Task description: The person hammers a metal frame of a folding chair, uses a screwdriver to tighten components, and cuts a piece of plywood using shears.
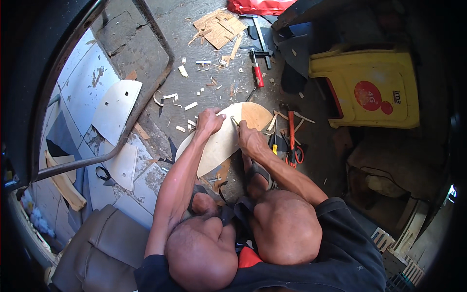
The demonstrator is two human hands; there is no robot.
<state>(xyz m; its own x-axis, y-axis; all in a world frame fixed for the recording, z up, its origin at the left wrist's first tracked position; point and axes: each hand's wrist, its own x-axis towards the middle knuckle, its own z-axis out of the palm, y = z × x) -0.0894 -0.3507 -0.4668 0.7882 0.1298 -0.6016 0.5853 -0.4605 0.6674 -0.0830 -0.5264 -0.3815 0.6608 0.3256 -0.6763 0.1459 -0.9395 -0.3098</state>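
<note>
A pale board with rounded ends (219,147) is tilted in front of my knees, with a tan wood-coloured section at its right end. My left hand (209,122) is closed on the board's far edge, its thumb lying over the top face. Over the right half of the board, my right hand (251,139) is closed round a slim tool (235,120) whose tip points up and left. Most of that tool is hidden in the fist, so I cannot tell its kind. My sandalled feet are just beneath and behind the board.
Right of the board lie a red-handled hammer (291,129), a yellow-handled tool (275,149) and orange-handled scissors (299,155). Farther off are a red-handled clamp (257,73), wood scraps (219,29) and shavings. A metal frame (163,80) stands left, a yellow plastic piece (389,87) right.
</note>
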